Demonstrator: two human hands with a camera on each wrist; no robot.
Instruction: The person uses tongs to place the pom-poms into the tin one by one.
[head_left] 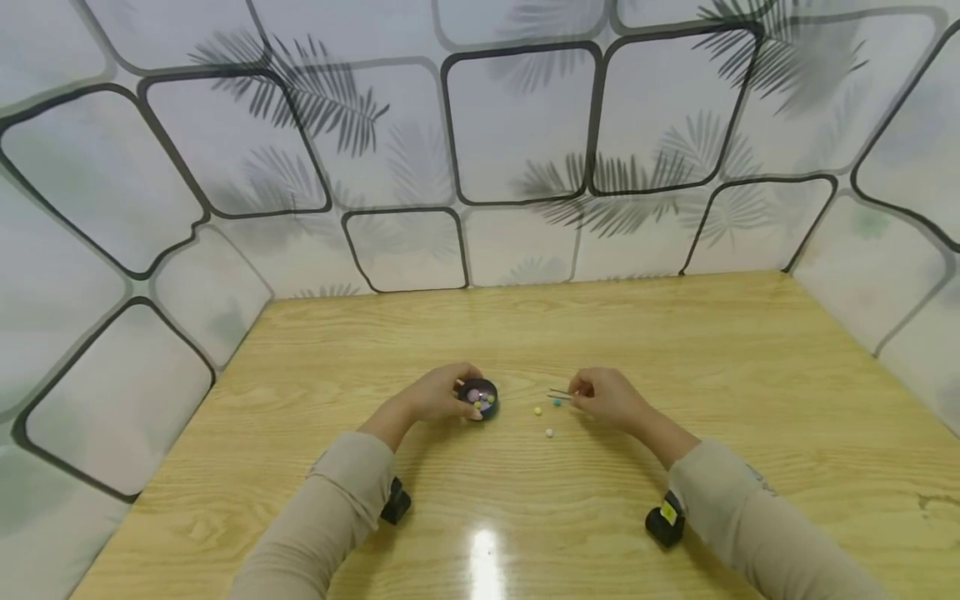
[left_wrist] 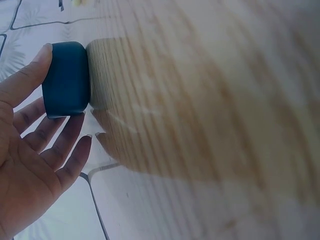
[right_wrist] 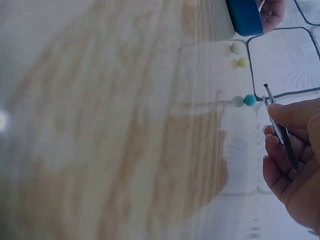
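the right hand (head_left: pixel 611 398) pinches thin tweezers (head_left: pixel 560 393) in its fingers, tips pointing to 9 o'clock. the teal bead (head_left: pixel 557 402) lies on the surface just by the tips. the left hand (head_left: pixel 438 393) holds the small dark dish (head_left: pixel 478 395), farther off.

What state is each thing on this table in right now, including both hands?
Left hand: holds the small dark dish by its side.
Dish: upright on the table, several small beads inside.
Right hand: pinches the tweezers.
Tweezers: tips near the teal bead, gripping nothing.
Teal bead: loose on the table.
Yellow bead: loose.
White bead: loose.
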